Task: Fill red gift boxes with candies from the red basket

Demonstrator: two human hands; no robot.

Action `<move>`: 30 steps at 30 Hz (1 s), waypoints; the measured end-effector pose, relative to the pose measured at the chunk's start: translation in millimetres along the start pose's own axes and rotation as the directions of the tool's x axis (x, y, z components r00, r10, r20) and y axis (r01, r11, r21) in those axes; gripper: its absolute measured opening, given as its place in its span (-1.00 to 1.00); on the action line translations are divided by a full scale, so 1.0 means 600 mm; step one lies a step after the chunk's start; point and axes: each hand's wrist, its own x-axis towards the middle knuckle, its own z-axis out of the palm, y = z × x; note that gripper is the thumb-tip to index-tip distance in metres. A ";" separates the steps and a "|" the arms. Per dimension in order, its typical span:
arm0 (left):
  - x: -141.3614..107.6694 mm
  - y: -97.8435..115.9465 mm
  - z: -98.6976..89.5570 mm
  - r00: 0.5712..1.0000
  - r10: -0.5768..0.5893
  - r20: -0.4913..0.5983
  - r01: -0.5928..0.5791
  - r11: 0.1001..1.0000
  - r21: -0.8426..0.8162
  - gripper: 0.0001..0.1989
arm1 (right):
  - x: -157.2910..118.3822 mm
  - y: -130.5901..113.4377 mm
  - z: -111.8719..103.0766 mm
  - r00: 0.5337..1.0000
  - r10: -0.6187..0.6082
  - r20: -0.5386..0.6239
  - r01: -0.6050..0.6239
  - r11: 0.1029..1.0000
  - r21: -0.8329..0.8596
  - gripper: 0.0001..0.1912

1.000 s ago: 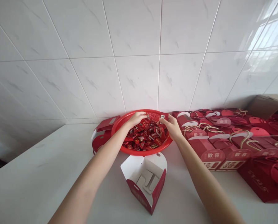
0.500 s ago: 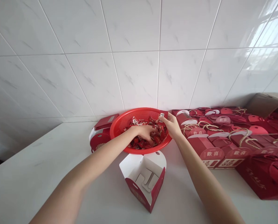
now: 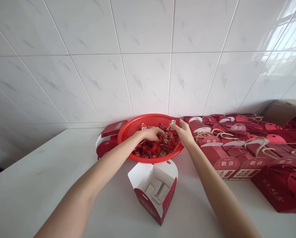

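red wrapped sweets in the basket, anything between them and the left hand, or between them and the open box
Nothing visible stands between the left hand and the sweets; its fingers are down among them. Between the sweets and the open box stand the basket's near rim and the box's raised far flaps.

Soft, even daylight, with glare at the upper right
Window light reflects in pale, barred streaks on the glossy wall tiles [image 3: 148, 79], while the lower left corner falls into near-black shade. The desk [image 3: 51, 165] takes a flat, muted light, with a faint soft shadow around the open box [image 3: 154, 195]. Wide-angle stretch slants the tile lines and elongates the forearms toward the frame's edges; the wrapped pieces [image 3: 150, 150] look slightly smeared, perhaps from motion.
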 end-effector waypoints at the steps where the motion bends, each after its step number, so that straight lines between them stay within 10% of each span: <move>1: -0.002 -0.002 -0.009 1.000 0.014 -0.028 -0.015 0.999 -0.036 -0.67 | 0.000 0.000 0.000 1.000 0.005 0.003 -0.005 1.000 0.002 -0.73; 30: 0.005 -0.024 -0.037 0.925 -0.108 -0.364 -0.058 0.907 -0.416 -0.63 | 0.001 0.001 0.000 0.999 0.033 -0.001 -0.033 0.999 0.020 -0.72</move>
